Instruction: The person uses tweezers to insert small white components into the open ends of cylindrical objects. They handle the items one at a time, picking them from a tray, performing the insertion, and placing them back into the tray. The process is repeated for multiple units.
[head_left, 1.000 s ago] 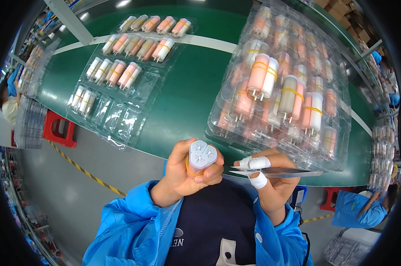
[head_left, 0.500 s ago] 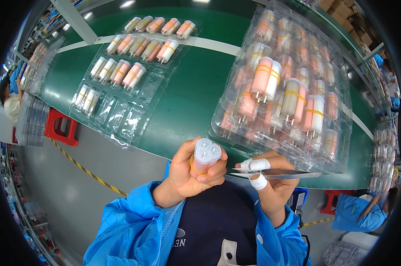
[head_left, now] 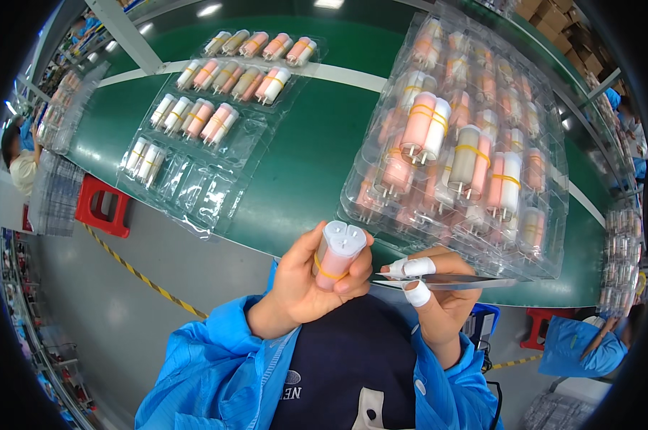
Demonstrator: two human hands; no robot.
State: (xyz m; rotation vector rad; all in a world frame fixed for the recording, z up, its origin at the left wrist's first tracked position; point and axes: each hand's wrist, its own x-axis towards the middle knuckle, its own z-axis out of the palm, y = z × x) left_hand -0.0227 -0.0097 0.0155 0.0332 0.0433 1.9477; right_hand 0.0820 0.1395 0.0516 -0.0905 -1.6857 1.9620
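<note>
My left hand is closed round a bundle of cylinders, pink and greyish with pale end caps, bound by a yellow rubber band. The capped ends face up toward me. In my right hand, with white tape or finger cots on the fingers, I grip metal tweezers. Their tips point left, a short gap away from the bundle. Beyond my right hand rises a stack of clear plastic trays loaded with similar banded bundles; a pink and white bundle lies on top.
A clear blister tray with rows of banded bundles lies on the green table at the left. Red stools stand on the grey floor. Co-workers sit at both sides, one in a blue garment at the right.
The bundle in my left hand has turned and tilted, showing more of its pink side, and its caps look different. My right hand and the tweezers have hardly moved.
</note>
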